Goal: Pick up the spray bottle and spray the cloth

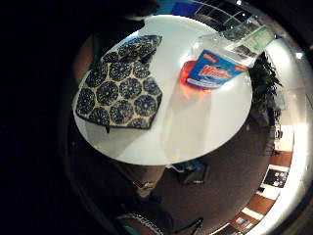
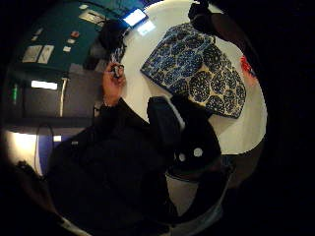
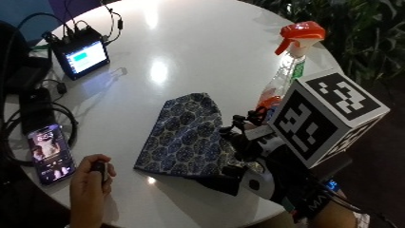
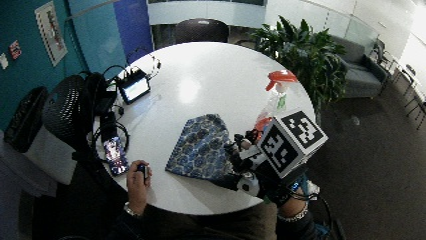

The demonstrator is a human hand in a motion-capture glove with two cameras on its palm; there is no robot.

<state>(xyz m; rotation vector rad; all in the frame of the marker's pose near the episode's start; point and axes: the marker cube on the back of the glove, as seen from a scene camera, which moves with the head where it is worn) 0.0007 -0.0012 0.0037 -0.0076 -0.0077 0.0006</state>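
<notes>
Fingers look relaxed, holding nothing: right hand (image 3: 253,156) over cloth (image 3: 183,137), reach step, spray bottle (image 3: 288,66) at 1 o'clock.

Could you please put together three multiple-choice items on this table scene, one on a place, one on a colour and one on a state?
1. Where does the spray bottle stand?
A. On the cloth
B. On the white table beside the cloth
C. On the floor

2. What colour is the bottle's trigger head?
A. Orange-red
B. Green
C. Black

3. What is the gloved right hand doing?
A. Gripping the bottle
B. Pinching the cloth
C. Hovering by the cloth's edge, holding nothing

Answers: 1 B, bottle stands upright off the cloth; 2 A, the top is orange-red; 3 C, bottle stands untouched.
</notes>
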